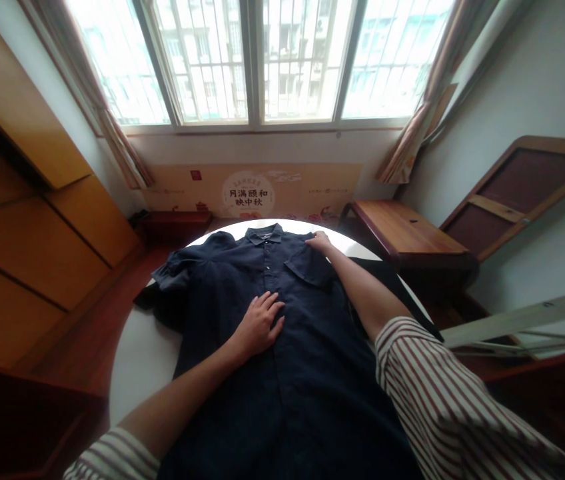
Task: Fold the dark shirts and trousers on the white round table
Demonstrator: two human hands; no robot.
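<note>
A dark navy button-up shirt (232, 280) lies front up, its collar at the far side of the round white table and its hem towards me. My left hand (261, 323) rests flat on the shirt's middle, beside the button placket, with the fingers stretched out. At the shirt's right shoulder, as I see it, my right hand (318, 243) pinches the fabric near the sleeve seam. The sleeve on the left is rumpled and spread outwards. Black cloth (385, 277) shows from under the shirt on both sides.
The white table (137, 360) has a curved edge. Wooden cabinets (22, 287) line the left. On the right stand a low wooden bench (407, 227) and a framed panel (527, 190) against the wall. Beyond the table is a printed banner (187, 183) below barred windows (297, 60).
</note>
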